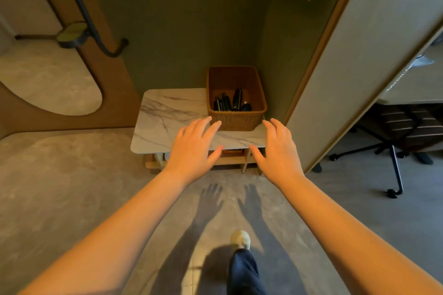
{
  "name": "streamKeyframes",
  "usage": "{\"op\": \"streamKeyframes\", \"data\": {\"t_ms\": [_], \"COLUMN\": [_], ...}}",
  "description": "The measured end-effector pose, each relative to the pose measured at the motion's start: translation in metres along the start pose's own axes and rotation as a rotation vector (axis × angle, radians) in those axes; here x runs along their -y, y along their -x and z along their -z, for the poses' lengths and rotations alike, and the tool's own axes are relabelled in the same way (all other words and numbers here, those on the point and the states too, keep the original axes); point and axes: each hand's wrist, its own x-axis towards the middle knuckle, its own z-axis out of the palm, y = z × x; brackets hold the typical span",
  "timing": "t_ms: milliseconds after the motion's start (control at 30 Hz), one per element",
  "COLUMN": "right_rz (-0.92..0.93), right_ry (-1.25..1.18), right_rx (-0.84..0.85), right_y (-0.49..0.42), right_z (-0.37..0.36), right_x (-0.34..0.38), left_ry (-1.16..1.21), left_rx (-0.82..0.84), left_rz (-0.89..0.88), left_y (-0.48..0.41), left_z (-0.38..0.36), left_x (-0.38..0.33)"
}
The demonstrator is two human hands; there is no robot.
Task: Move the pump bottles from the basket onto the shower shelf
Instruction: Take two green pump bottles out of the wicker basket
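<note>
A brown woven basket (236,121) stands at the right end of a low marble-topped table (165,117). Several dark pump bottles (231,102) stand inside it, close together. My left hand (194,151) is stretched out in front of the basket's left corner, fingers apart and holding nothing. Just right of the basket's near corner is my right hand (278,151), also spread and holding nothing. Neither hand touches the basket. Far left, a small dark round shelf (70,33) sits on a wall rail.
A green wall rises behind the table. A pale partition (347,79) stands close on the right, with a wheeled office chair (405,136) beyond it. A curved dark rail (93,24) runs down the left wall. My foot (241,239) is on the stone floor.
</note>
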Motion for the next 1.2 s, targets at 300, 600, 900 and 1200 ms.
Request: {"op": "streamKeyframes", "data": {"t_ms": [300,600,900,1200], "right_rz": [0.038,0.034,0.025,-0.066], "right_ry": [-0.094,-0.108,-0.121,-0.106], "right_rx": [0.064,0.226,0.312,0.417], "right_y": [-0.15,-0.25,-0.319,-0.414], "right_z": [-0.04,-0.097,-0.155,-0.22], "right_x": [-0.063,-0.096,-0.102,-0.093], "left_ry": [-0.001,0.015,0.098,0.222], "left_rx": [0.05,0.104,0.141,0.21], "left_rz": [0.158,0.28,0.311,0.359], "left_y": [-0.126,-0.197,-0.253,-0.343], "left_z": [-0.057,-0.112,-0.163,-0.231], "left_x": [0.017,0.042,0.088,0.165]}}
